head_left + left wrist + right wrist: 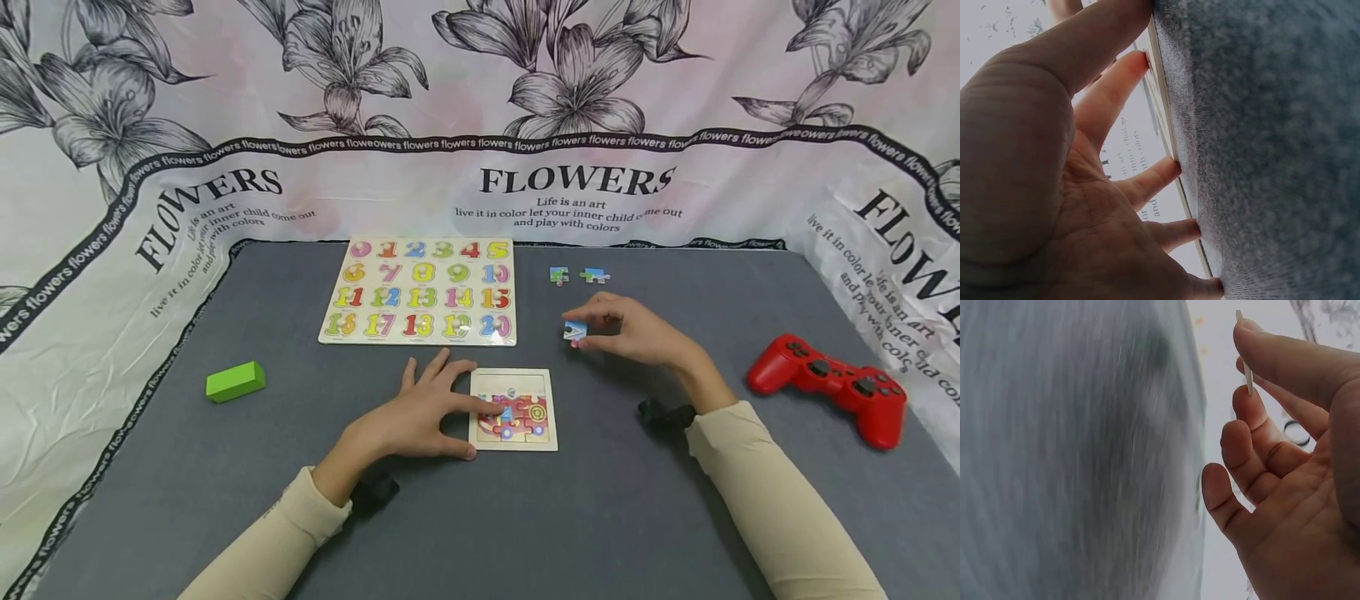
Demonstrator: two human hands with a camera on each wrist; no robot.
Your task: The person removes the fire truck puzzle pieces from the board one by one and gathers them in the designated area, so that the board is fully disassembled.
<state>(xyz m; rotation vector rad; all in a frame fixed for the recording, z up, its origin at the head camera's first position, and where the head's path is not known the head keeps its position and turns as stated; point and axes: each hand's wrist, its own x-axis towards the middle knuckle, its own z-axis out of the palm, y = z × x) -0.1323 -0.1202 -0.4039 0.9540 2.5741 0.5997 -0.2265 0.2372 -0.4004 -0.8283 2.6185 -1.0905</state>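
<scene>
A small square puzzle board point(516, 446) with a pale wooden frame lies in the middle of the table, partly filled with red and coloured picture pieces. The left hand point(415, 414) rests at its left side with fingers spread; the index finger lies over the pieces and the thumb touches the lower left edge. Up and to the right of the board, the right hand point(636, 331) pinches a blue and white puzzle piece point(574, 331) between thumb and fingers. In the right wrist view this puzzle piece point(1248, 378) shows edge-on, lifted off the table.
Two loose puzzle pieces point(558, 275) lie beyond the right hand. Behind the small board is a large number board point(417, 292). A green block point(236, 382) sits at left, a red game controller point(828, 387) at right. Flowered cloth point(577, 192) borders the grey table.
</scene>
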